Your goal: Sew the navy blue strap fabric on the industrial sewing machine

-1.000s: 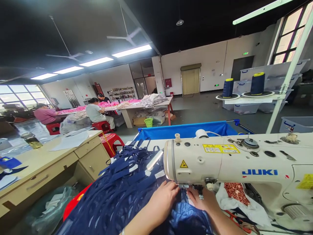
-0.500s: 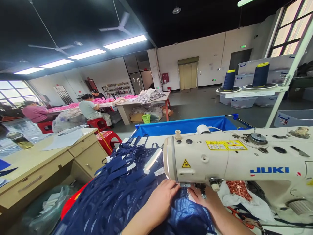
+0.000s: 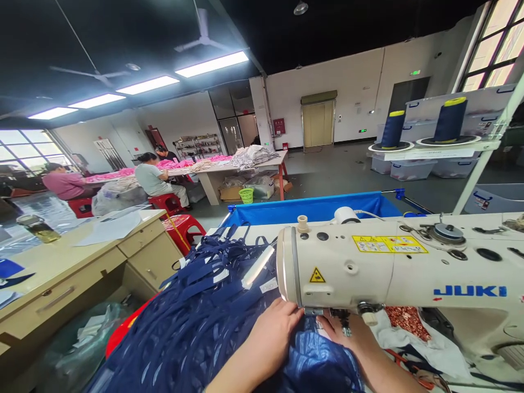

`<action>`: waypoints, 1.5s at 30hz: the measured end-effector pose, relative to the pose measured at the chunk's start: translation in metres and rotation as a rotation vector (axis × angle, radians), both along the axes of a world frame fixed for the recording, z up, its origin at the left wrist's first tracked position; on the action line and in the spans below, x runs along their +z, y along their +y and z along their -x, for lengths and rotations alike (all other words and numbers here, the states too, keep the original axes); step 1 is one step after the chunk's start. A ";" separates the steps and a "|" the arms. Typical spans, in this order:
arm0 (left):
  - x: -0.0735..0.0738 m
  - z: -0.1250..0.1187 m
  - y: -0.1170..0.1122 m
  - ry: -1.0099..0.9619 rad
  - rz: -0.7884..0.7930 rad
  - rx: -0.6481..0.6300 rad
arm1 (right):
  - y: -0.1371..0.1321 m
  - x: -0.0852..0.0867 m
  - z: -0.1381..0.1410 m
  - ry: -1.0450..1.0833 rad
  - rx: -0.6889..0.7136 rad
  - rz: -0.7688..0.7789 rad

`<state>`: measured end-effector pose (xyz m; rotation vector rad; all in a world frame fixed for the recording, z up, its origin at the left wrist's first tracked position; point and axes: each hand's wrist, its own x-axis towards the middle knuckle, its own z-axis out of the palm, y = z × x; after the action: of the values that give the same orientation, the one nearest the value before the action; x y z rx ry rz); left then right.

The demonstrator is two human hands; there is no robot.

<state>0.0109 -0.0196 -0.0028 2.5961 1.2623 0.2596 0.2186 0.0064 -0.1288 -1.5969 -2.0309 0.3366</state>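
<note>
My left hand [image 3: 279, 326] rests at the left of the sewing machine [image 3: 327, 267], its fingers bent and pressed together on a navy blue garment [image 3: 317, 355] close to the needle area. Under the machine head, my right hand [image 3: 341, 332] grips the same garment from the other side, its fingers partly hidden by the machine parts. A small white label [image 3: 321, 327] shows on the cloth beside my right fingers. The needle and the stitching spot are hidden. A pile of navy garments with straps [image 3: 196, 316] spreads to the left.
Orange-handled scissors [image 3: 413, 371] and white cloth with copper sequins [image 3: 409, 322] lie right of my right hand. Navy thread cones [image 3: 449, 120] stand on a rack. Behind the machine is a blue fabric bin [image 3: 307, 206]. A desk [image 3: 135, 240] stands left; people sit at a far table.
The view has turned slightly left, so the surroundings appear shifted right. Both hands stay on the garment by the needle area, with little visible movement.
</note>
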 end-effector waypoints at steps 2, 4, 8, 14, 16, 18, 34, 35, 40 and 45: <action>0.001 0.000 0.000 0.008 0.002 0.001 | 0.004 -0.004 -0.004 -0.100 0.051 -0.016; 0.001 0.000 0.000 0.022 0.001 0.004 | 0.008 -0.007 -0.007 -0.221 0.121 -0.104; -0.002 0.001 0.000 0.034 -0.029 0.001 | 0.010 -0.011 -0.006 -0.353 0.047 -0.493; -0.004 -0.001 -0.001 0.080 -0.047 0.015 | 0.012 -0.012 -0.011 -0.425 0.089 -0.682; -0.005 -0.002 -0.001 0.101 -0.050 0.018 | 0.013 -0.014 -0.014 -0.411 0.107 -0.676; -0.006 -0.002 0.000 0.119 -0.054 0.022 | 0.013 -0.015 -0.015 -0.375 0.100 -0.644; -0.008 -0.002 0.000 0.104 -0.056 0.035 | 0.002 0.000 -0.004 -0.348 0.028 -0.503; -0.009 -0.002 0.001 0.107 -0.060 0.037 | 0.003 0.000 -0.006 -0.354 0.047 -0.520; -0.013 -0.001 0.001 0.104 -0.083 0.042 | 0.007 0.001 -0.013 -0.364 0.108 -0.621; -0.011 0.000 0.000 0.092 -0.088 0.031 | 0.008 0.003 -0.013 -0.380 0.110 -0.691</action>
<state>0.0113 -0.0198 -0.0137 2.6922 1.3527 0.2072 0.2317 0.0146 -0.1260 -1.1649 -2.1679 -0.6203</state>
